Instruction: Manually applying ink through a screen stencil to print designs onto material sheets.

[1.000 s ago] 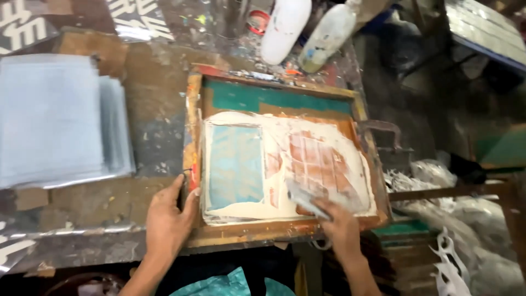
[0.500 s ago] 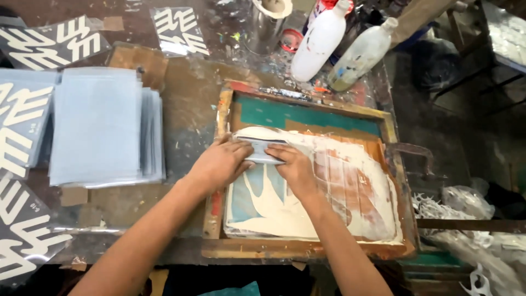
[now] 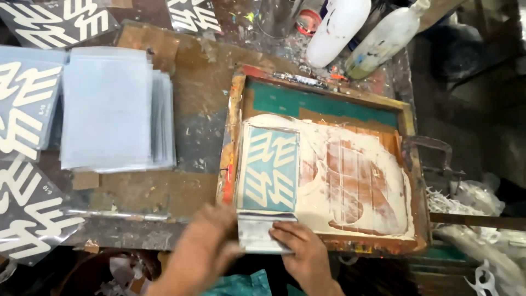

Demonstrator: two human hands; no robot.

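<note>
A wooden screen-printing frame (image 3: 236, 118) lies flat on the worktable, its mesh smeared with white ink (image 3: 350, 181). A teal stencil panel (image 3: 271, 170) with white shapes shows at the mesh's left. At the frame's near edge sits a white-coated squeegee (image 3: 263, 233). My left hand (image 3: 205, 246) grips its left end and my right hand (image 3: 301, 252) presses on its right end. Both hands are at the frame's front rail.
A stack of pale blue clear sheets (image 3: 109, 107) lies left of the frame. Dark printed sheets with white shapes (image 3: 33, 219) spread at the far left. Two white squeeze bottles (image 3: 337, 27) stand behind the frame. A metal clamp handle (image 3: 433, 151) sticks out at its right side.
Both hands have drawn the squeegee from the far end of the stencil panel to the frame's near edge, which uncovers white shapes on the teal panel.
</note>
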